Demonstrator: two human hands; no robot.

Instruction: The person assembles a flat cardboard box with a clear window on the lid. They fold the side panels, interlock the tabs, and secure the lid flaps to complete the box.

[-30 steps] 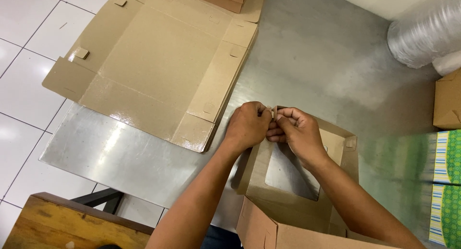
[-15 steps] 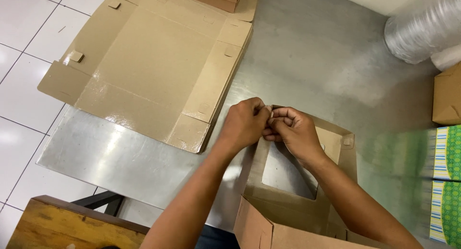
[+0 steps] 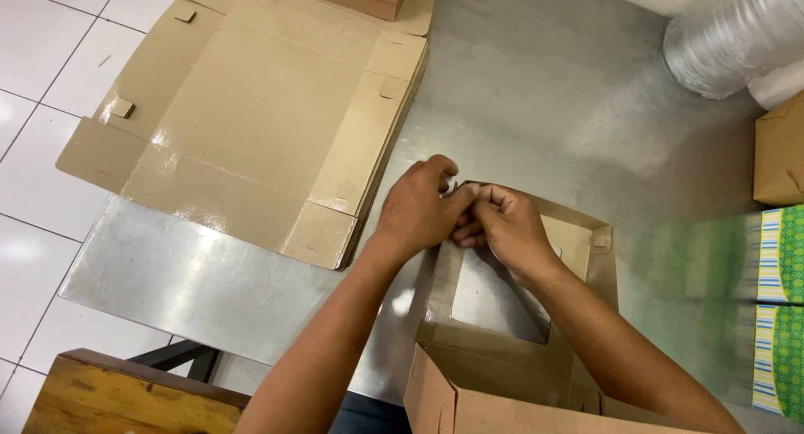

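A brown cardboard box (image 3: 502, 367) with a window cut-out stands partly folded on the metal table (image 3: 536, 91), close to me. My left hand (image 3: 417, 208) and my right hand (image 3: 502, 225) meet at the box's far left corner. Both pinch the cardboard flap there, fingers closed on it. The flap itself is mostly hidden under my fingers.
A stack of flat unfolded cardboard blanks (image 3: 251, 116) lies at the left, overhanging the table edge. A clear plastic roll (image 3: 729, 41) sits at the far right corner. Another brown box (image 3: 779, 154) and green striped packaging (image 3: 779, 308) are at the right edge. A wooden stool (image 3: 126, 396) stands below left.
My hands stay pinched at the same box corner. The view has shifted slightly; nothing else moved.
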